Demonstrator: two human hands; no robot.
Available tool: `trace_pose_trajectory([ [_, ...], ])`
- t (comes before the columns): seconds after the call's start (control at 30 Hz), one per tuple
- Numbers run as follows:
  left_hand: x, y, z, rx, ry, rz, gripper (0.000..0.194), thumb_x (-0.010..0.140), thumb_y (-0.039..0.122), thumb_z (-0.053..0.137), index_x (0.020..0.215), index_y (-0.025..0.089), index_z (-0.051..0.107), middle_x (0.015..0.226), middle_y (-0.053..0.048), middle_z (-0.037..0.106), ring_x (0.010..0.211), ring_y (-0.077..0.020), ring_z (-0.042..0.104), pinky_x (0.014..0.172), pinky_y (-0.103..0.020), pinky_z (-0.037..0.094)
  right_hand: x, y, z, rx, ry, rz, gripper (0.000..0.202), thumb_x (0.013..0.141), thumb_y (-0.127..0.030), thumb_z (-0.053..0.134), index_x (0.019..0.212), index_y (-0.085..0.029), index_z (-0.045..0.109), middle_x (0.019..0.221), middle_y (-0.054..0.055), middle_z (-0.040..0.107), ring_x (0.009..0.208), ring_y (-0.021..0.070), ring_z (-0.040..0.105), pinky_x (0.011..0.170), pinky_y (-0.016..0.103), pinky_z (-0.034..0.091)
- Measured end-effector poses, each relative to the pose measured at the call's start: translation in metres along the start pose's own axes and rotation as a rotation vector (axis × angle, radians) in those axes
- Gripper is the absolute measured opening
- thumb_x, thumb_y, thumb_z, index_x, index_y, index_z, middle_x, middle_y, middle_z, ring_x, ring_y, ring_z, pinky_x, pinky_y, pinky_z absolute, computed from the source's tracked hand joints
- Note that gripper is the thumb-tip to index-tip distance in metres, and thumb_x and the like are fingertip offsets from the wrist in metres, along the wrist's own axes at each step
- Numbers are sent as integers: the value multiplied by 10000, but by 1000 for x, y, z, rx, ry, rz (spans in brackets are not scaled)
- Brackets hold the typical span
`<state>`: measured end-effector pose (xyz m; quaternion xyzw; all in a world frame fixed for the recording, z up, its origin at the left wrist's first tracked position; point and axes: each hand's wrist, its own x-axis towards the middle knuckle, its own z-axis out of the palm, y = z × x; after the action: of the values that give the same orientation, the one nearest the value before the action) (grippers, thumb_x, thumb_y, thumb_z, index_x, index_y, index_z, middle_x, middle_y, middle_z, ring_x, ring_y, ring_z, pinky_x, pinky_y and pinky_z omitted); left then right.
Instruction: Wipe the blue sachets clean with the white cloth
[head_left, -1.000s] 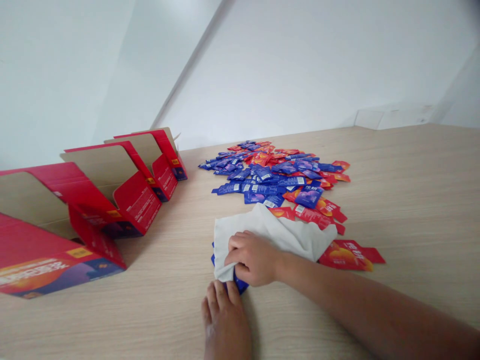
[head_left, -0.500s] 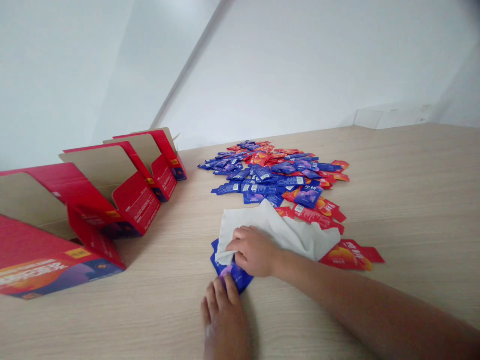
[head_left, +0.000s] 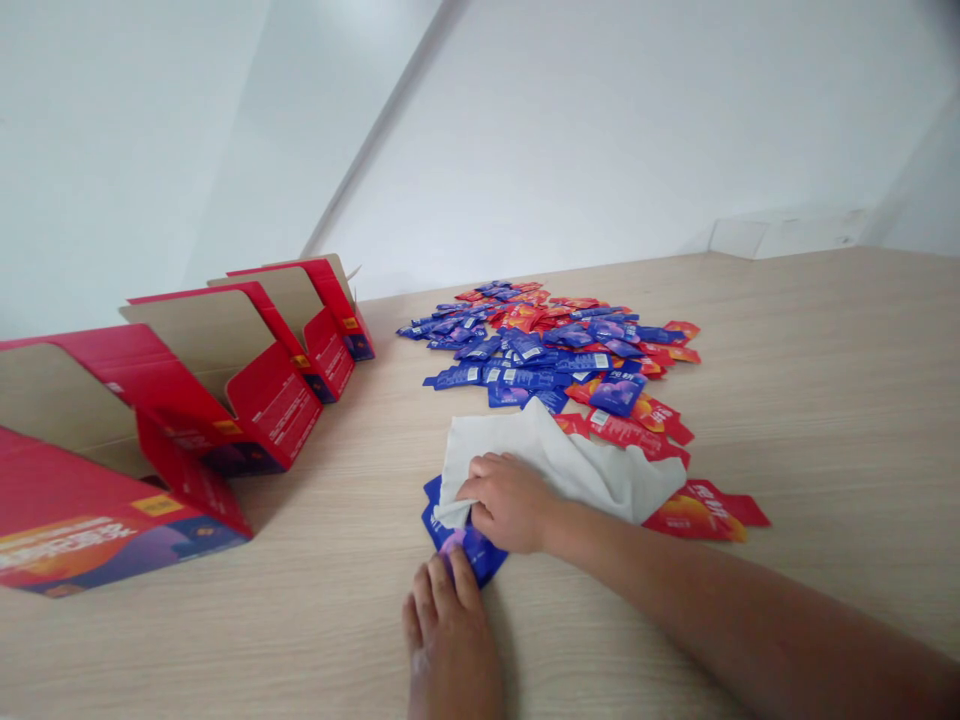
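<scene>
Your right hand (head_left: 510,500) grips a white cloth (head_left: 540,440) partly covering a blue packet (head_left: 487,555), which lies directly ahead of your left hand (head_left: 451,635) (unclenched, fingertips resting on it).

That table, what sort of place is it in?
Probably an indoor work area where packaged goods are handled: open cardboard boxes stand in a row on the wood-grain table, near a loose pile of blue and red sachets.
</scene>
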<state>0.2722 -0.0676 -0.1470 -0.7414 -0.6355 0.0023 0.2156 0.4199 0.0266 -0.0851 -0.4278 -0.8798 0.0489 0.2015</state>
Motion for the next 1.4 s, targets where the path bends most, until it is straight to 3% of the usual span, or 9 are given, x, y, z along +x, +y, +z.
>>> trace_pose_trajectory([
  [0.23,0,-1,-2,1,-29,9,496,858,11,288,1286,128,509,1236,-157,619,1144,-274,573,891,-395,524,-1,-2,-2,66,43,-65,196,779,-171,518,878,-204,683,874,50,577,863,198,497,773,336,327],
  [0.4,1,1,-3,6,-47,-11,489,860,11,280,1230,148,569,1233,-150,624,1141,-277,577,889,-410,526,-1,-3,0,110,-2,-168,169,754,-174,538,840,-210,679,880,35,581,869,188,507,785,330,330],
  [0.73,1,0,-9,-13,-44,-4,512,852,-10,262,1281,119,509,1234,-159,621,1144,-283,573,890,-405,527,1,-2,-4,-4,-12,12,199,807,-206,504,896,-211,682,882,57,588,866,210,508,759,340,341],
  [1.0,2,0,-8,-16,-44,-6,503,855,-3,275,1276,129,519,1231,-152,624,1141,-272,576,886,-394,529,-1,-2,-3,57,51,-37,205,779,-176,518,894,-197,686,883,55,580,877,202,500,789,336,342],
  [1.17,1,2,-9,-31,-63,-24,488,858,10,289,1249,138,552,1230,-154,623,1151,-268,568,903,-400,514,-1,-4,-3,86,-3,-144,156,752,-177,535,812,-191,679,888,48,582,866,195,504,794,333,344],
  [1.4,1,3,-7,-75,-62,-55,510,841,5,328,1296,154,504,1248,-163,604,1169,-271,553,928,-413,496,0,-2,-3,10,-20,15,213,798,-195,501,900,-201,688,883,65,583,876,212,499,778,344,346],
])
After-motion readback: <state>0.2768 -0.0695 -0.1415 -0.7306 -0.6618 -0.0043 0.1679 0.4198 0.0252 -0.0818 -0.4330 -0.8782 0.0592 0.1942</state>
